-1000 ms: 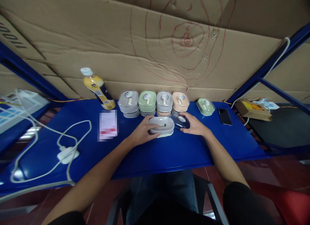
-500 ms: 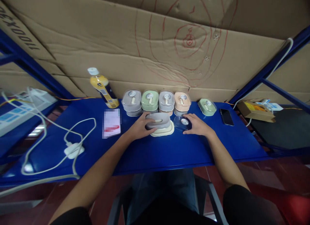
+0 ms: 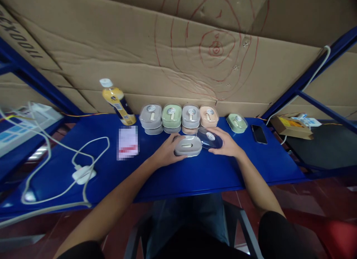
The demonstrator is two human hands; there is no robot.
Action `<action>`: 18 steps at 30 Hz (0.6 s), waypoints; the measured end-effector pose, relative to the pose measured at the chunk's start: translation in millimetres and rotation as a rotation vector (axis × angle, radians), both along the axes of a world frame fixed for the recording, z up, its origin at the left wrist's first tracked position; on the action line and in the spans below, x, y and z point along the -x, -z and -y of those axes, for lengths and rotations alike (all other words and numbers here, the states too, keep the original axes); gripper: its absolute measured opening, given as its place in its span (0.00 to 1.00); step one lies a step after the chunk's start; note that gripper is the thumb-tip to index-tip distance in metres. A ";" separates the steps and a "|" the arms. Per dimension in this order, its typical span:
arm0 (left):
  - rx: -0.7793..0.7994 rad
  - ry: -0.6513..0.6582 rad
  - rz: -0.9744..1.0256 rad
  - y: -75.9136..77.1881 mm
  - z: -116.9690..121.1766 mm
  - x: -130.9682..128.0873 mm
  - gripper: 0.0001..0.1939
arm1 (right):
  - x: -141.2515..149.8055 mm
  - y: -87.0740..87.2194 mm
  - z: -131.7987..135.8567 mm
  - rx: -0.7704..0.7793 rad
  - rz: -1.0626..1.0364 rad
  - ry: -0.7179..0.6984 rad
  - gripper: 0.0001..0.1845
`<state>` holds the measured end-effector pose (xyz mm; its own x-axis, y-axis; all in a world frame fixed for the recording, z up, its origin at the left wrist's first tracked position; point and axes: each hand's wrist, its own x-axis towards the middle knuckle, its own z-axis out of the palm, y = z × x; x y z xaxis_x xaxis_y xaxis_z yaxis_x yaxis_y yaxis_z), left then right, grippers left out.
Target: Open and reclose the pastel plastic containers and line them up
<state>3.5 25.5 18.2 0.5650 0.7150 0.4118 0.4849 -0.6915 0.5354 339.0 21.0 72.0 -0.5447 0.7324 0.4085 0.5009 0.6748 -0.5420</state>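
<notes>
Grey soap dish (image 3: 187, 146) on blue shelf (image 3: 212, 173), left grip (image 3: 169, 151) clamping it, right grip (image 3: 224, 144) clamping clear lid (image 3: 209, 138).

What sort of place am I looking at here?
Probably a makeshift storeroom or small packing area: a blue metal shelf, flattened cardboard sheets lining the wall behind it, and a row of lidded plastic containers.

**Upside-down black lettering (image 3: 20, 40) is running across the cardboard sheet (image 3: 50, 58)**
It is appearing to read "XOOLL", cut off at the edge; the bottle label (image 3: 117, 105) and blurred card (image 3: 127, 143) are showing nothing legible.
</notes>
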 end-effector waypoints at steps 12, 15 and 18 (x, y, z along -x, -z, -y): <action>0.208 0.067 0.077 16.4 5.6 -18.5 0.66 | 49.9 21.4 8.1 0.115 0.066 -0.135 0.49; 0.212 0.085 0.061 17.2 6.1 -19.1 0.66 | 50.6 20.7 10.4 0.115 0.078 -0.134 0.48; 0.220 0.084 0.050 16.2 6.3 -18.9 0.66 | 52.4 21.7 12.1 0.098 0.097 -0.119 0.48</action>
